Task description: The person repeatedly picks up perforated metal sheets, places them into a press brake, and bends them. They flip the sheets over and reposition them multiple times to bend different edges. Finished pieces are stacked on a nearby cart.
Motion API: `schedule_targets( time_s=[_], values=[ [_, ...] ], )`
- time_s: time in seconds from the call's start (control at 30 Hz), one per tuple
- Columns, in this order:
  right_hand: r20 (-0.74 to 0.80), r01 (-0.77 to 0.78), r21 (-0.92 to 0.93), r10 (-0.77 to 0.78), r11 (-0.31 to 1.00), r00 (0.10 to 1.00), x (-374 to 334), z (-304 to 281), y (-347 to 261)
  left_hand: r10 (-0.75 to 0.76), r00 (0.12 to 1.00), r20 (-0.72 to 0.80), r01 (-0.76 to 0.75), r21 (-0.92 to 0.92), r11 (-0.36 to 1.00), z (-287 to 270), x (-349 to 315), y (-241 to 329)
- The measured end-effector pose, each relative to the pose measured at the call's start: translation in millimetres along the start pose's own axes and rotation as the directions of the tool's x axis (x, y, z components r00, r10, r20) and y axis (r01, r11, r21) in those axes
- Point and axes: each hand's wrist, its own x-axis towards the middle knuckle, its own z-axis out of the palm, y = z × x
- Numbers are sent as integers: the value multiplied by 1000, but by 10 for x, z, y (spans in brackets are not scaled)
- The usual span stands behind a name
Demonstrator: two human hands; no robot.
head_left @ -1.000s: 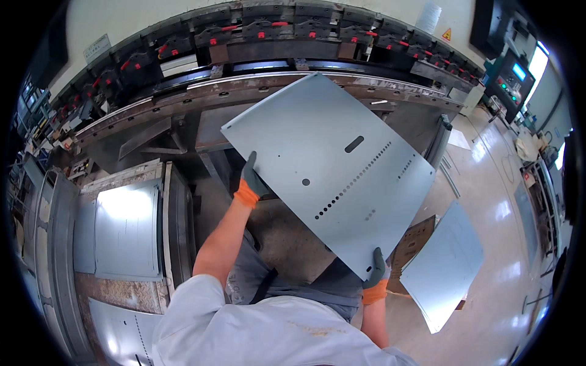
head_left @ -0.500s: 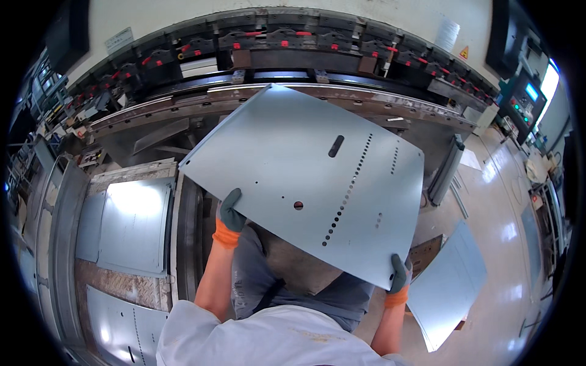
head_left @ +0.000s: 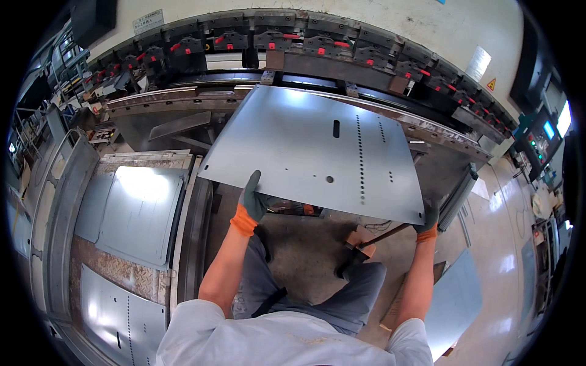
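Observation:
A large grey metal sheet [head_left: 287,143] with a slot and rows of round holes spans the middle of the view, held by both hands. My left hand [head_left: 252,196], in a dark glove with an orange cuff, grips its near edge, thumb on top. At the near right corner my right hand [head_left: 429,218], gloved the same way, is closed on the sheet; most of its fingers are hidden or dark. The sheet's far edge lies at the bed of a press brake [head_left: 183,93], below the row of upper tool clamps [head_left: 273,39] with red levers.
Flat metal sheets [head_left: 143,213] lie on a worn platform at the left, with a perforated sheet [head_left: 125,317] nearer me. Another sheet stack [head_left: 455,302] sits low at the right. A control panel [head_left: 540,140] stands at the far right. A foot pedal [head_left: 354,247] is on the floor.
Both hands have moved the sheet forward, toward the machine, and turned it so that its near edge runs more level. My right hand has risen away from me. The view has shifted slightly.

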Motion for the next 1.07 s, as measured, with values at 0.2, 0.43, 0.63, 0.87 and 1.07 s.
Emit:
schedule_targets(
  time_s=[0.2,0.43,0.63,0.87,1.07],
  values=[
    [-51,266,323,-264,908,963,106,360,366,-66,997,-45,72,161,984,303,-84,-80],
    [-244,404,-82,-411,911,878,52,204,285,-29,993,119,8,171,985,49,-92,-205],
    [-188,461,10,-451,888,872,169,526,64,-53,986,160,29,145,989,194,10,22],
    [-135,283,196,-260,939,956,446,-465,147,-182,973,140,178,43,983,98,556,-396],
    [-201,224,133,-195,966,960,460,238,360,-158,987,-9,158,56,986,212,385,-262]
  ],
)
